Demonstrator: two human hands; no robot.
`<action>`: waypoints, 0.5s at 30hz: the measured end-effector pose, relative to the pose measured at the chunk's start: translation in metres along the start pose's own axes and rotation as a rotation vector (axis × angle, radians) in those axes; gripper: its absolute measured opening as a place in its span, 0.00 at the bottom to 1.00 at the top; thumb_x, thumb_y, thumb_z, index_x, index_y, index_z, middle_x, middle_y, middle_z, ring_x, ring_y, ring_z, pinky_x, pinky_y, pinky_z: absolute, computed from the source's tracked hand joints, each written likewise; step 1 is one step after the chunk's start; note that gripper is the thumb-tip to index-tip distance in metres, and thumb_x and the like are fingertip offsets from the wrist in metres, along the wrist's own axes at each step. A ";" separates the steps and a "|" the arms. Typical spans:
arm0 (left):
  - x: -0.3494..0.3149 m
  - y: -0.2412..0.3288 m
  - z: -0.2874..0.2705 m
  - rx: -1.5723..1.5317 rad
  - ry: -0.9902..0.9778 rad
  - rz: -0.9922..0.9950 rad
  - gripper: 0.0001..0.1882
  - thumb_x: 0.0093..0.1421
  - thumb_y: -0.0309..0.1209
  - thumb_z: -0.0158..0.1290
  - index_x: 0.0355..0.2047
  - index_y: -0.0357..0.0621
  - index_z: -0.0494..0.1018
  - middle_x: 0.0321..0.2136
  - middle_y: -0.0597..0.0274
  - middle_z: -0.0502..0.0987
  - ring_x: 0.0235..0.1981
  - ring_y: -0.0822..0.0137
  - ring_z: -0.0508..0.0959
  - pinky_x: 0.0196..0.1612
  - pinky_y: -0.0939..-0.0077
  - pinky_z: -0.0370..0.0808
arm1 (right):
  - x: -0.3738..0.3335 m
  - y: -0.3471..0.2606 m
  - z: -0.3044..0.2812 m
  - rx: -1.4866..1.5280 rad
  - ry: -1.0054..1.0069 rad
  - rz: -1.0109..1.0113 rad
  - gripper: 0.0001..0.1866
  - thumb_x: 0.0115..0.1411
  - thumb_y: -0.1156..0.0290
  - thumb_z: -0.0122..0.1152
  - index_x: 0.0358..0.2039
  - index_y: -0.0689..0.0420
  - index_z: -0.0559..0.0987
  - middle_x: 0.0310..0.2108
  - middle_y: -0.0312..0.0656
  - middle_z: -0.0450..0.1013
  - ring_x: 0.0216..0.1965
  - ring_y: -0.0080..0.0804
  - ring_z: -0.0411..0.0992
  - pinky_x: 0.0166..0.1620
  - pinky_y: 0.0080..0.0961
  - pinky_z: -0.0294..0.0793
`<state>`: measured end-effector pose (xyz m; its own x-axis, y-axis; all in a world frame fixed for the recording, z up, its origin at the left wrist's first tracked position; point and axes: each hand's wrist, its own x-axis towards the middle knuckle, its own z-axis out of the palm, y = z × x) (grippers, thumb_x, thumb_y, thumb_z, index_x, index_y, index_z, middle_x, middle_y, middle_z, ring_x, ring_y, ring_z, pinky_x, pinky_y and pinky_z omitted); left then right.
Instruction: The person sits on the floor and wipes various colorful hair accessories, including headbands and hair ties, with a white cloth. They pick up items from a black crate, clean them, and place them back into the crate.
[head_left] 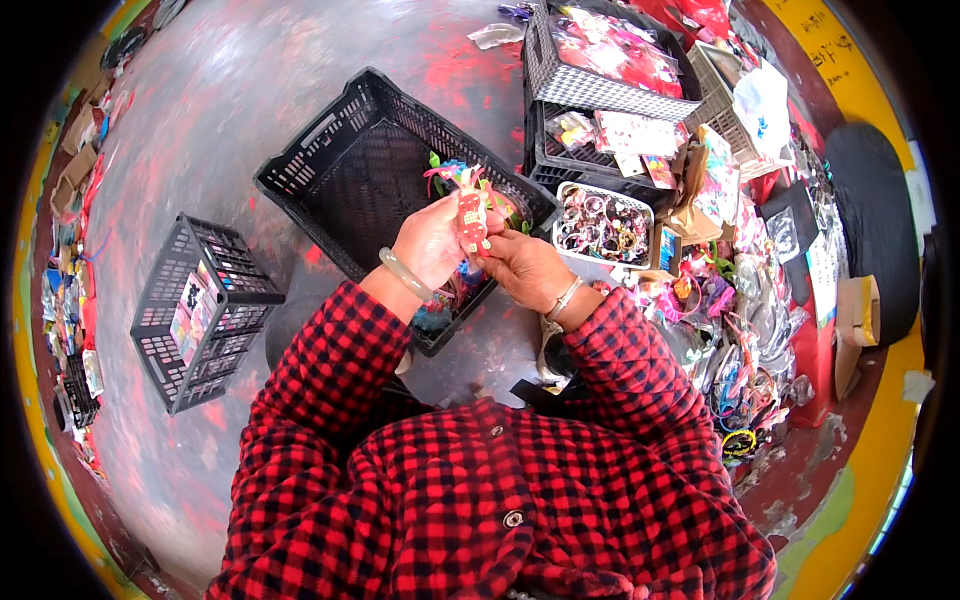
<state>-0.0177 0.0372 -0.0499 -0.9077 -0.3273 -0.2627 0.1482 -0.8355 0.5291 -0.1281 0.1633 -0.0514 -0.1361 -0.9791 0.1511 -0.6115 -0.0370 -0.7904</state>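
Observation:
Both hands meet over the near right part of a black plastic crate [330, 150]. Between my left hand [428, 240] and my right hand [530, 268] is a small red and cream ornament [471, 215], standing upright from the fingers. My left fingers wrap round its side, while my right fingertips pinch close to its lower end. Behind the ornament show colourful ribbon-like pieces [452, 174], partly hidden by my hands; whether they are held or lie in the crate I cannot tell. More bright small items lie in the crate's near corner under my wrists.
At the left stands a smaller black crate [225, 300] with colourful packets inside. A white basket [600, 262] of hair ties sits to the right, below stacked crates [555, 75] of packets. Heaped bagged accessories [740, 350] cover the right side. Clutter lines the left wall.

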 end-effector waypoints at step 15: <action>-0.007 0.011 0.014 0.382 -0.030 0.012 0.12 0.53 0.18 0.47 0.40 0.34 0.66 0.30 0.63 0.71 0.30 0.74 0.73 0.34 0.82 0.72 | -0.008 0.025 -0.083 1.082 0.406 0.546 0.18 0.46 0.81 0.52 0.40 0.63 0.65 0.32 0.42 0.68 0.34 0.29 0.68 0.38 0.24 0.69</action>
<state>-0.0148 0.0363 -0.0310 -0.9188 -0.3183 -0.2333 0.0072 -0.6047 0.7964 -0.2073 0.1872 -0.0229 -0.5121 -0.7947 -0.3258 0.5161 0.0185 -0.8563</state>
